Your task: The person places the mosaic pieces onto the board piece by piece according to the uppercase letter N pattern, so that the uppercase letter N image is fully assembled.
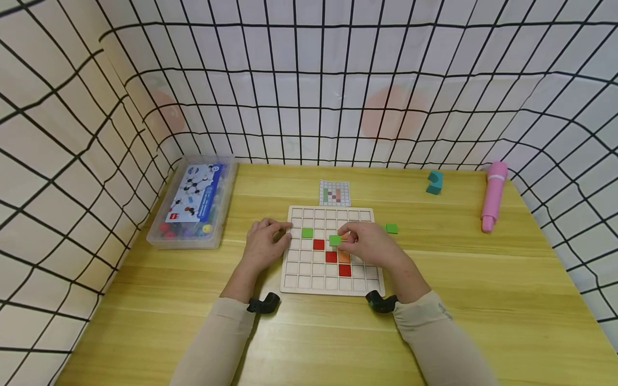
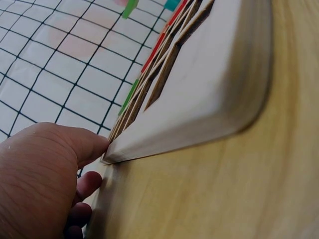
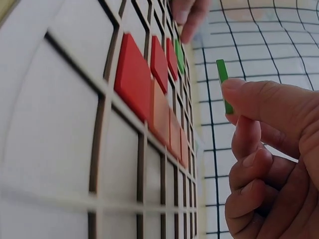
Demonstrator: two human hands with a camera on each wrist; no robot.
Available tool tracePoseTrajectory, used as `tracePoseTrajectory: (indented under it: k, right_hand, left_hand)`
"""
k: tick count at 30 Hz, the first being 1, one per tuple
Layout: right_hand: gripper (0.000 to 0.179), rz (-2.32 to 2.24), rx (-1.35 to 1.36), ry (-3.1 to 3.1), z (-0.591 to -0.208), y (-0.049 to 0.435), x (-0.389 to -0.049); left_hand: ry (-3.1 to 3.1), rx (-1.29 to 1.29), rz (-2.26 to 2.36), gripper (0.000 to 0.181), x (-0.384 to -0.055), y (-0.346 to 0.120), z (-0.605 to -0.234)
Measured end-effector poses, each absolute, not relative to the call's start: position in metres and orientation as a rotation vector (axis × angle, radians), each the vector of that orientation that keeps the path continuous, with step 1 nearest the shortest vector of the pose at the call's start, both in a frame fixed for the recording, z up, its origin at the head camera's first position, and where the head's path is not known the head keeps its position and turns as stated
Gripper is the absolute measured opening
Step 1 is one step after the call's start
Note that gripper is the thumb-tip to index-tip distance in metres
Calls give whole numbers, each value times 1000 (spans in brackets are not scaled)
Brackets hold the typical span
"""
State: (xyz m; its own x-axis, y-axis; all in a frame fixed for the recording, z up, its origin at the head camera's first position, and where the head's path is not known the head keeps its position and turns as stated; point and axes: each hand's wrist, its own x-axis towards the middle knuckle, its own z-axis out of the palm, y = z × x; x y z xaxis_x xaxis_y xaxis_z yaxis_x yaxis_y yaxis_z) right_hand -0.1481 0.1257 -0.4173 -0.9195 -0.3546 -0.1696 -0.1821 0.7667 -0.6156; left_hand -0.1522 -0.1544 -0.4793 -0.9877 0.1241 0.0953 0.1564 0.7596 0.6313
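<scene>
A wooden grid board (image 1: 333, 287) lies on the table. My right hand (image 1: 369, 244) pinches a green square tile (image 3: 223, 82) between thumb and fingertip, held above the board and apart from it. My left hand (image 1: 263, 244) is at the board's left edge, its thumb (image 2: 89, 144) touching the rim near a corner and its other fingers loosely bent. On the board sit a green tile (image 1: 307, 233), a diagonal of red tiles (image 1: 318, 244) and a column of orange tiles (image 3: 159, 112), partly covered by my right hand in the head view.
Behind the board lies a small printed grid card (image 1: 335, 194). Green tiles (image 1: 391, 229) lie to its right. A clear plastic box (image 1: 224, 214) stands at left. Farther right are a teal block (image 1: 435, 183) and a pink pen-shaped object (image 1: 494, 195). Black-lined netting (image 1: 309, 107) surrounds the table.
</scene>
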Motion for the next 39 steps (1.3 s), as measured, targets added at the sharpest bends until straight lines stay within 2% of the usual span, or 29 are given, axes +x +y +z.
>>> tracePoseTrajectory:
  k: [20, 39]
  right_hand:
    - [23, -790, -469, 2674, -425, 72, -154]
    - [23, -711, -429, 2773, -434, 54, -154]
  left_hand:
    - [-2891, -229, -1029, 31, -153, -154, -480]
    - [-2877, -241, -1036, 31, -153, -154, -481]
